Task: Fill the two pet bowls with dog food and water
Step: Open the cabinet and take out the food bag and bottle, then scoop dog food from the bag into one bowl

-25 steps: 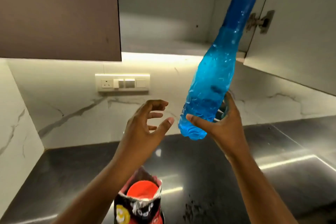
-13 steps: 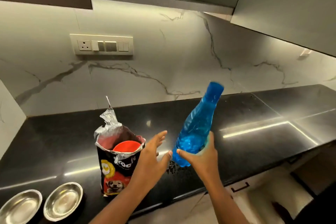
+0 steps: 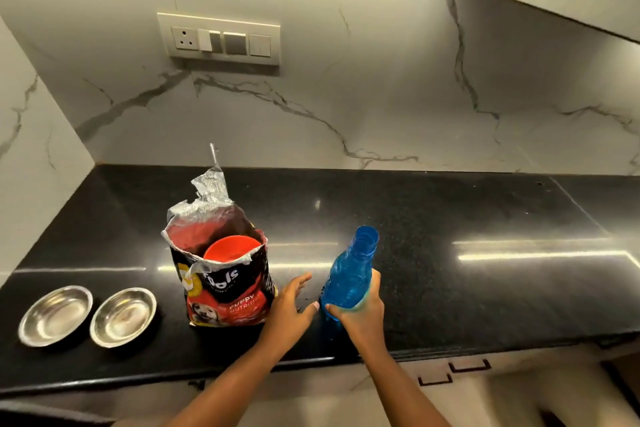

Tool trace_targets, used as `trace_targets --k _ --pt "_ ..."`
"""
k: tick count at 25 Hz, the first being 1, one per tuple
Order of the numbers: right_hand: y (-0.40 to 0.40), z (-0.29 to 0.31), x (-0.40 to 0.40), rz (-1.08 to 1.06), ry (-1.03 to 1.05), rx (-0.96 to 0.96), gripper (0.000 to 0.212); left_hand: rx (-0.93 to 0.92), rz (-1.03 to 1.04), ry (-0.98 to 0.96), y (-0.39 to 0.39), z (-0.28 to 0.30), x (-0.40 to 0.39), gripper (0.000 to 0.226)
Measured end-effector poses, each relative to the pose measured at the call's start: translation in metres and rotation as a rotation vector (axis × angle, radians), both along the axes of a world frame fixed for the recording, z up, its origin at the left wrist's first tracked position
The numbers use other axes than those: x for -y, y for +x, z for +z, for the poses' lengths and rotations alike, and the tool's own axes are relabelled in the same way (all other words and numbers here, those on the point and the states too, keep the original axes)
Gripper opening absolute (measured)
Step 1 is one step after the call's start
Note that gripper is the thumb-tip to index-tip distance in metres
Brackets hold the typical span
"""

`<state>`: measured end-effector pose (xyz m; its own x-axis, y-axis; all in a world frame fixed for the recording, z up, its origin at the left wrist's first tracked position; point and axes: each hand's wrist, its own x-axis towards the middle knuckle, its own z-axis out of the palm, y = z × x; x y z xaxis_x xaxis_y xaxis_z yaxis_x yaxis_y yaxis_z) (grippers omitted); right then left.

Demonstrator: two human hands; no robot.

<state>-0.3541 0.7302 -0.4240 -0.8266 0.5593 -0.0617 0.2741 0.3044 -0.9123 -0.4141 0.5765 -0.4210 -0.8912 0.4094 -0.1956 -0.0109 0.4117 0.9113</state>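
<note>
We find our right hand [image 3: 360,314] wrapped closed around the lower body of the blue bottle [image 3: 349,274], our left hand [image 3: 289,308] spread open just beside it, gripping nothing. Bottle near the black counter's [image 3: 485,288] front edge, beside the opened dog food bag [image 3: 221,274]. Two steel bowls [image 3: 88,316] sit well left; bare counter extends right.
</note>
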Motion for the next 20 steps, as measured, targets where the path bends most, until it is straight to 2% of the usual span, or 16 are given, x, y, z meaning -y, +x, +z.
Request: trace_targets --k 5,9,11,14,16,20 --pt "-0.002 -0.021 -0.015 0.067 0.014 0.028 0.096 0.013 0.081 -0.022 -0.004 -0.011 -0.004 0.056" --pt "0.010 -0.037 -0.018 0.078 0.021 0.129 0.106 0.029 0.128 -0.020 -0.001 -0.014 -0.003 0.054" --pt "0.027 -0.043 -0.018 0.004 0.038 0.185 0.095 0.037 0.129 -0.003 0.005 -0.012 0.002 0.052" --pt "0.050 -0.043 -0.017 -0.025 0.020 0.172 0.061 0.075 0.143 0.028 0.021 -0.011 0.022 0.051" --pt "0.058 -0.035 -0.013 0.055 -0.012 0.167 0.043 0.105 0.183 0.053 0.037 -0.012 0.040 0.050" --pt "0.045 0.004 0.009 0.268 -0.036 0.056 0.027 0.105 0.267 0.081 0.055 -0.007 0.081 0.046"
